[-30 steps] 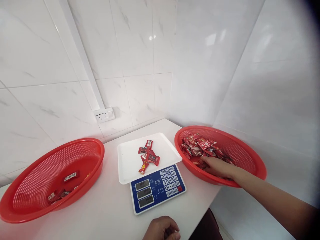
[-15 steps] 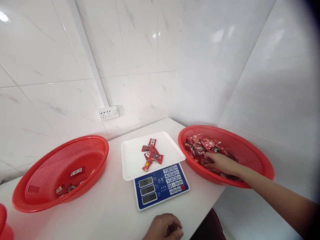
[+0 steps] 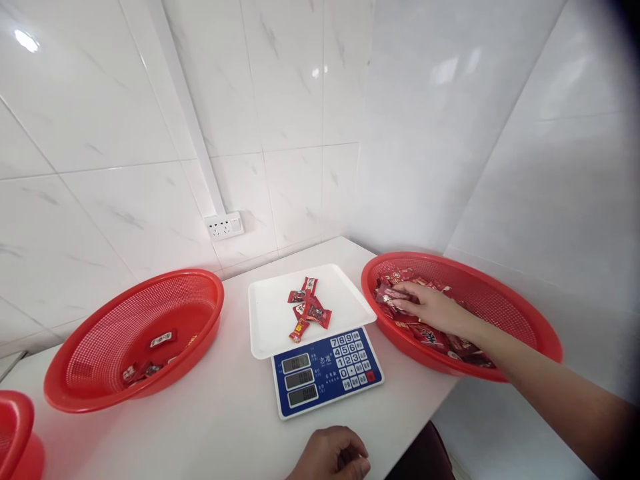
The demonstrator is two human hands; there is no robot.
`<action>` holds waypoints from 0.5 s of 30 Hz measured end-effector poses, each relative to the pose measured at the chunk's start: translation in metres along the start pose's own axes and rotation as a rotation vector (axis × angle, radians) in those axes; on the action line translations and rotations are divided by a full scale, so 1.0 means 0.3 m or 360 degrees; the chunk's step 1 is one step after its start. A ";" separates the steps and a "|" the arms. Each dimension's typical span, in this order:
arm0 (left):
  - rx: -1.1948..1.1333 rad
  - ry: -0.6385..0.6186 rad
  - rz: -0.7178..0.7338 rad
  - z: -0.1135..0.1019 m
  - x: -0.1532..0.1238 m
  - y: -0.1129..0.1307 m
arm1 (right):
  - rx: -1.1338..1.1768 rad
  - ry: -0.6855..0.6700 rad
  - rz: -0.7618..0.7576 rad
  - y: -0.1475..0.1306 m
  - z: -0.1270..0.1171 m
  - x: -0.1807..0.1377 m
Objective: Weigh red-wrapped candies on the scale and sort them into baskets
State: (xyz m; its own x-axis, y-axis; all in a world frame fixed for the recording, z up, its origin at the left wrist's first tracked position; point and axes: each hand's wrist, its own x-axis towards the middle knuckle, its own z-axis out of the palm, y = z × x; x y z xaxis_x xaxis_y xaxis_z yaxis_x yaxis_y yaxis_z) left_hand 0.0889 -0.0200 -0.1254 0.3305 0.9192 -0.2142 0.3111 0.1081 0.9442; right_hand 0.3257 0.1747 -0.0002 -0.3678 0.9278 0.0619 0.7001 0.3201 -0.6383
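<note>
My right hand [image 3: 430,307] reaches into the red basket on the right [image 3: 505,280] and lies on a heap of red snack packets [image 3: 435,337], fingers spread over them at the heap's far left. My left hand [image 3: 333,457] rests as a loose fist at the table's near edge, below the scale, with nothing visible in it. A blue electronic scale [image 3: 327,370] stands in the middle, and its white tray [image 3: 270,313] carries several red packets [image 3: 307,310].
A second red basket [image 3: 95,347] on the left holds a few packets [image 3: 150,353]. Part of another red container [image 3: 15,433] shows at the bottom left corner. White tiled walls enclose the table corner, with a wall socket [image 3: 224,225] behind the scale.
My right hand has slid forward and left across the packets in the right basket. The left hand has stayed put. The view has shifted slightly to the left.
</note>
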 end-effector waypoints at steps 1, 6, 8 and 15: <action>0.0003 0.0000 0.0000 0.000 0.001 0.001 | 0.0108 -0.0025 -0.0024 -0.029 0.009 0.007; 0.0076 0.0023 0.0005 0.001 -0.001 0.006 | 0.0450 -0.0129 -0.0126 -0.141 0.095 0.072; 0.0083 0.0036 0.0010 0.002 -0.004 0.006 | 0.0497 -0.0154 -0.0135 -0.167 0.139 0.104; 0.0077 0.0007 -0.0011 0.000 -0.008 0.009 | 0.0195 -0.0167 -0.0032 -0.205 0.235 0.156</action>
State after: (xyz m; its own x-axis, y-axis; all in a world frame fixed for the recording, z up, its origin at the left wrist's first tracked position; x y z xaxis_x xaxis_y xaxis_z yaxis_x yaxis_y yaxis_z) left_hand 0.0890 -0.0219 -0.1223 0.3244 0.9201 -0.2196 0.3560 0.0963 0.9295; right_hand 0.2221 0.1850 -0.0121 -0.4473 0.8944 -0.0006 0.6143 0.3067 -0.7271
